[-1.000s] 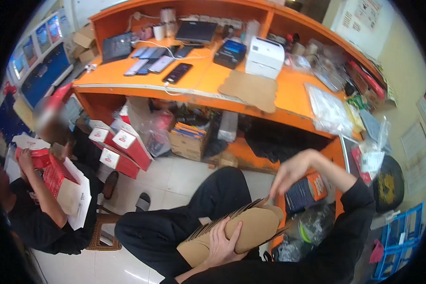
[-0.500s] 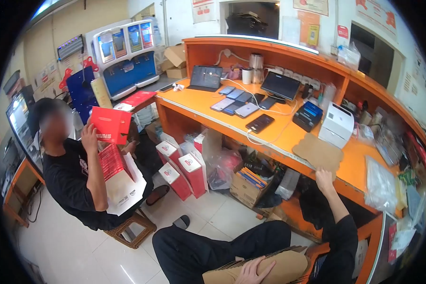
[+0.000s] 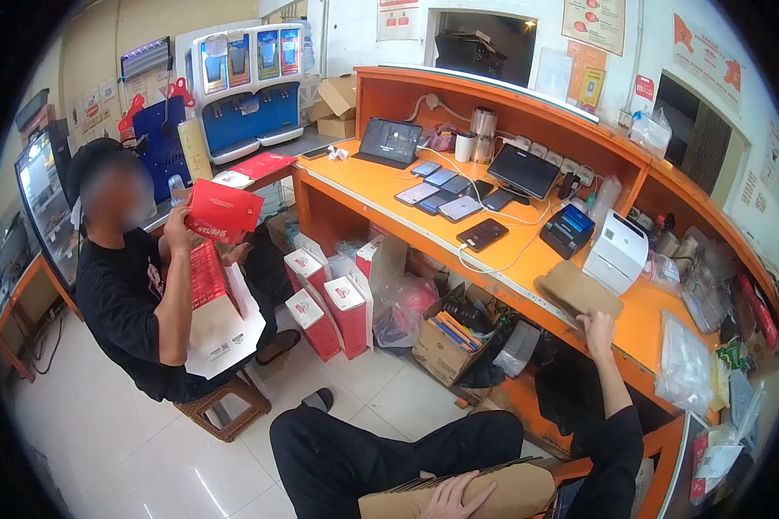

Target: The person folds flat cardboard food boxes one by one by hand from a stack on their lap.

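The right hand [image 3: 597, 332] now tilts the cardboard piece [image 3: 578, 288], flat earlier.

And there's your brown cardboard sheet [image 3: 584, 290], wavy-edged and tilted at the bench's [image 3: 502, 251] front edge, its near side in your right grip [image 3: 597, 333]. Across your lap [image 3: 398, 458], layered brown cardboard pieces [image 3: 524, 490] lie stacked, ragged edges showing, under your left grip [image 3: 459, 499].

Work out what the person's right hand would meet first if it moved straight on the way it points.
The brown cardboard piece, whose near edge the right hand already grips. Beyond that, the line seems to run toward the black device or the white printer; depth is unclear.
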